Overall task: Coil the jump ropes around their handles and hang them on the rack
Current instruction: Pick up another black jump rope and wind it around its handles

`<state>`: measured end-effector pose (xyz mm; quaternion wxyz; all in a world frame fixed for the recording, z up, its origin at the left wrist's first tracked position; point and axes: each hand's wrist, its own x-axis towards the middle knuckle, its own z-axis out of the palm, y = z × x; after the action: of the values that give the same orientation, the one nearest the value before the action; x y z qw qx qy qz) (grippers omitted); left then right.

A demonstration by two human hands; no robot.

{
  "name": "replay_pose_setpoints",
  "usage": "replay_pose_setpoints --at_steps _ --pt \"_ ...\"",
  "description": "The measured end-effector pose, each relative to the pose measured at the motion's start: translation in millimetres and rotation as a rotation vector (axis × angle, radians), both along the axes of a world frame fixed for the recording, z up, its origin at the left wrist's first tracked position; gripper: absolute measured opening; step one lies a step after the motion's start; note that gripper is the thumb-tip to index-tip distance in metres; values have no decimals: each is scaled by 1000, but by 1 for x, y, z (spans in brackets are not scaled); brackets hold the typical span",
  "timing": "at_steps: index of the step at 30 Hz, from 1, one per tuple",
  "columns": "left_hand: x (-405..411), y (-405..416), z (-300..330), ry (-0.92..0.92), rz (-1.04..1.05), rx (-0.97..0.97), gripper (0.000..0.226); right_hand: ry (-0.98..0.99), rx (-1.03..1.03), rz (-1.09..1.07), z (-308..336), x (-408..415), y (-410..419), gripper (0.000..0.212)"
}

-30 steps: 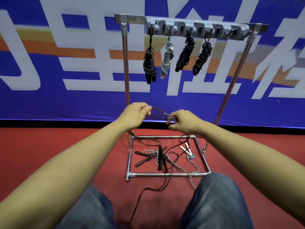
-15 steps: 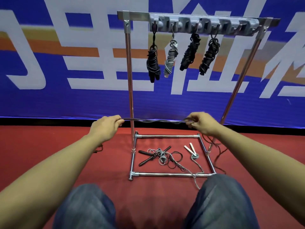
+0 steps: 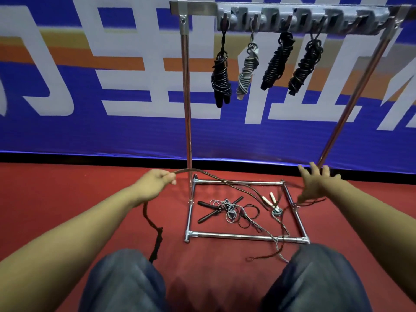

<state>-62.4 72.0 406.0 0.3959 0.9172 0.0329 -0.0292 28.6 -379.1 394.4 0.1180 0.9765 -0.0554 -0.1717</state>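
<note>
My left hand (image 3: 155, 183) pinches a dark brown jump rope (image 3: 227, 182) at thumb and forefinger. One part sags rightwards over the rack's base, and the rest dangles down past my left knee. My right hand (image 3: 317, 182) hovers by the rack's right post with fingers spread, holding nothing; a stretch of the rope trails just under it. On the metal rack (image 3: 186, 97), several coiled ropes hang from the hook bar (image 3: 301, 18): black (image 3: 221, 79), grey (image 3: 247, 70), black (image 3: 278, 59), black (image 3: 305, 64).
Inside the rack's floor frame (image 3: 243, 236) lie a loose rope with black handles (image 3: 211, 210), a tangled grey cord (image 3: 230, 210) and a pair of white handles (image 3: 270, 200). Red carpet surrounds it, a blue banner stands behind, and my knees fill the bottom edge.
My hands moved apart along the rope. The right hand then let go and opened, so the taut span between the hands dropped slack over the base. The left still holds it.
</note>
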Motion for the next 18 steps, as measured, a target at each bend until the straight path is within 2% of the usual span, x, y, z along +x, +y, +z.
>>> replay_pose_setpoints --at_steps 1,2,4,5,6,8,10,12,13,14,15,16,18 --pt "-3 -18 1 20 -31 -34 31 21 82 32 -2 -5 16 112" --pt "-5 -36 1 30 -81 -51 29 2 280 120 -4 -13 38 104" --pt "-7 -73 3 27 -180 -51 26 -48 882 221 -2 -39 96 74" --pt "-5 -89 3 17 -213 -44 26 -20 1118 234 -1 -56 126 66" --pt "-4 -101 3 0 -238 -30 25 25 1245 258 -1 -68 152 60" --pt "0 -111 2 -41 -252 -4 22 6 1226 305 -13 -81 183 32" --pt "3 -103 -4 -49 -265 24 14 -196 1161 195 -14 -75 186 9" --pt "5 -88 -16 -9 -313 255 10 -401 1102 128 -1 -67 174 9" --pt "7 -79 -27 19 -316 385 11 -483 1061 161 9 -66 167 11" --pt "10 -71 -38 28 -279 437 14 -552 1042 192 19 -65 161 12" --pt "13 -64 -50 39 -218 410 16 -608 1053 191 29 -64 155 12" --pt "15 -60 -62 50 -144 289 16 -650 1076 170 39 -61 149 11" --pt "15 -58 -76 15 13 -51 14 -688 1086 116 49 -51 135 10"
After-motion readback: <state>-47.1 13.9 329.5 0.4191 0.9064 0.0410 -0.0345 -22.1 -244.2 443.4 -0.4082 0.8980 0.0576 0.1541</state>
